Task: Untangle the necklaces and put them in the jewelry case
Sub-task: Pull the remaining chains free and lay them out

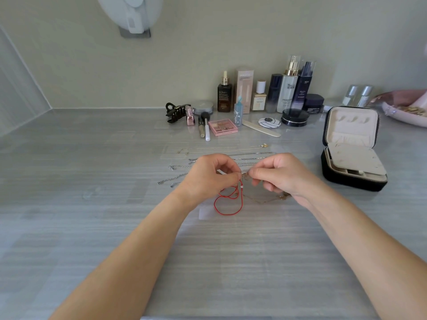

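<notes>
My left hand (209, 176) and my right hand (280, 176) meet fingertip to fingertip above the table. Both pinch a small tangle where a red cord necklace (225, 205) and a thin gold chain (263, 199) are knotted together. The red cord hangs in loops from my left fingers down to the table. The gold chain trails under my right hand. Several silver and gold necklaces (221, 151) lie stretched out in rows behind my hands. The black jewelry case (353, 148) stands open at the right, its beige lining showing.
Cosmetic bottles (286, 88), a pink eyeshadow palette (223, 127), brushes, a black hair claw (176, 112) and a round jar (295, 117) line the back of the grey table (92, 204). A pink dish (406, 112) with gold jewelry sits at the far right.
</notes>
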